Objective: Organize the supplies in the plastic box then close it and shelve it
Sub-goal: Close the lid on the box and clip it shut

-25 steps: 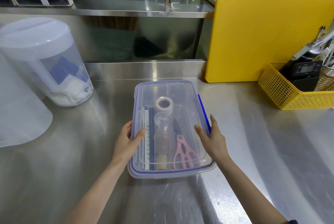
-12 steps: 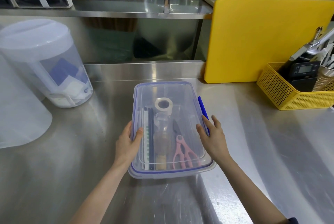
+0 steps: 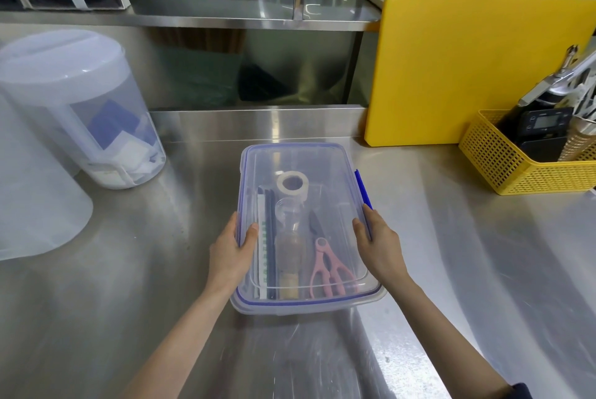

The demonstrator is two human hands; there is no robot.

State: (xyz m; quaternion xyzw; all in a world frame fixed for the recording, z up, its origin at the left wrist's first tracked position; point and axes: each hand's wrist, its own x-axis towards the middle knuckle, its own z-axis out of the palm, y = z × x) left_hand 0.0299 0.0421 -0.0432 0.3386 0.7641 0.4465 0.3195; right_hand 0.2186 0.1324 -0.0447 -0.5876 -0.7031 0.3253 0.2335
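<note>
Supplies sit sorted inside the plastic box (image 3: 300, 224), lid on; left hand (image 3: 230, 250) and right hand (image 3: 380, 245) grip its sides on the worktop (image 3: 451, 237). Latching and shelving likely remain.

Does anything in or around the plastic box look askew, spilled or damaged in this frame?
Nothing stands out. The lid sits squarely on the plastic box, and the tape roll, bottle and pink scissors lie in tidy rows inside. The left hand and right hand grasp its long sides. No spill shows on the steel counter.
</note>
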